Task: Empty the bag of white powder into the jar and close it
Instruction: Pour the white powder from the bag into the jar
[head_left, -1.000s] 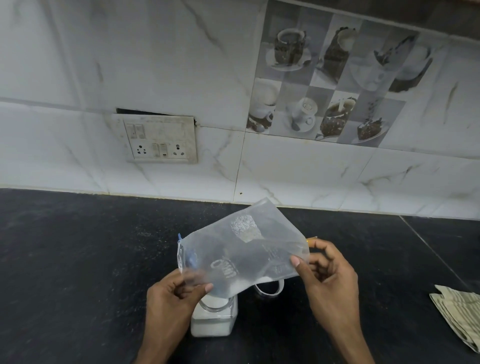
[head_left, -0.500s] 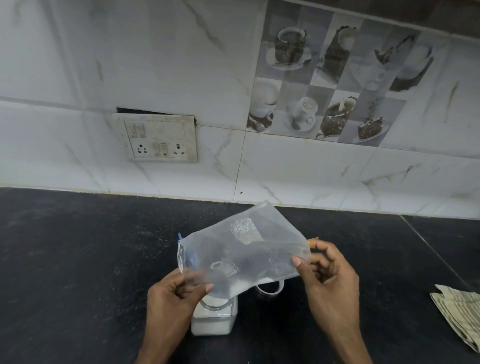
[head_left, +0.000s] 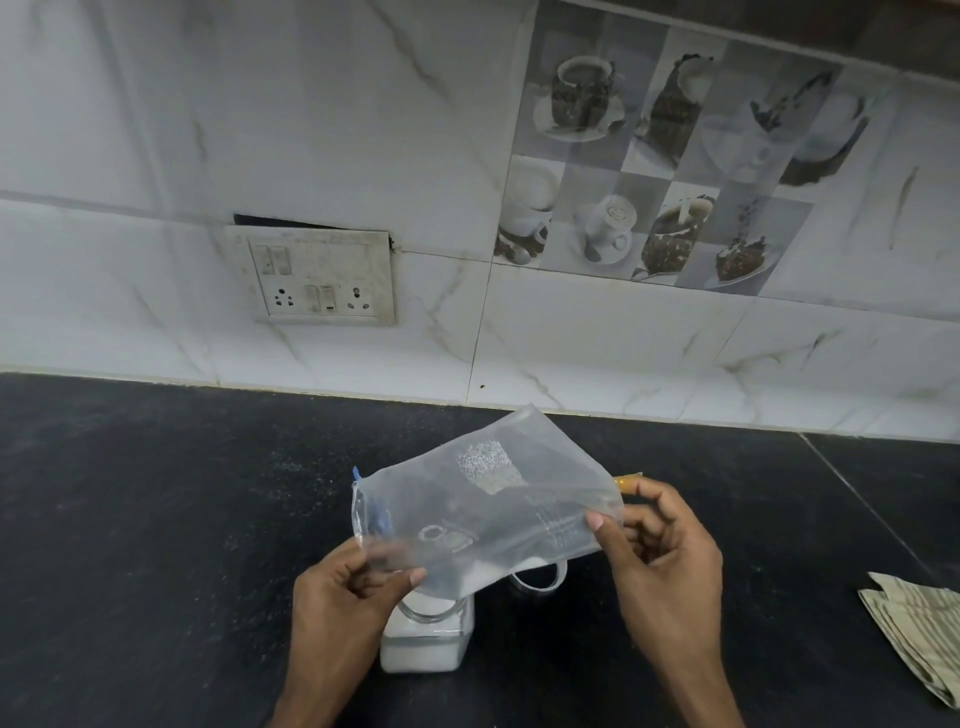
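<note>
A clear plastic bag (head_left: 483, 504) is held tilted over an open square jar (head_left: 426, 644) that stands on the black counter (head_left: 156, 519). A thin streak of white powder lies along the bag's lower edge, just above the jar's mouth. The jar holds white powder. My left hand (head_left: 348, 597) pinches the bag's lower left corner. My right hand (head_left: 660, 561) grips the bag's right end, and a small orange item (head_left: 626, 482) pokes out above its fingers. A clear round lid (head_left: 537, 577) lies on the counter behind the jar, partly hidden by the bag.
A folded striped cloth (head_left: 919, 634) lies at the right edge of the counter. A white tiled wall with a switch and socket plate (head_left: 317, 278) rises behind the counter.
The bag and both hands have stayed almost still over the jar. The powder left in the bag looks a little thinner.
</note>
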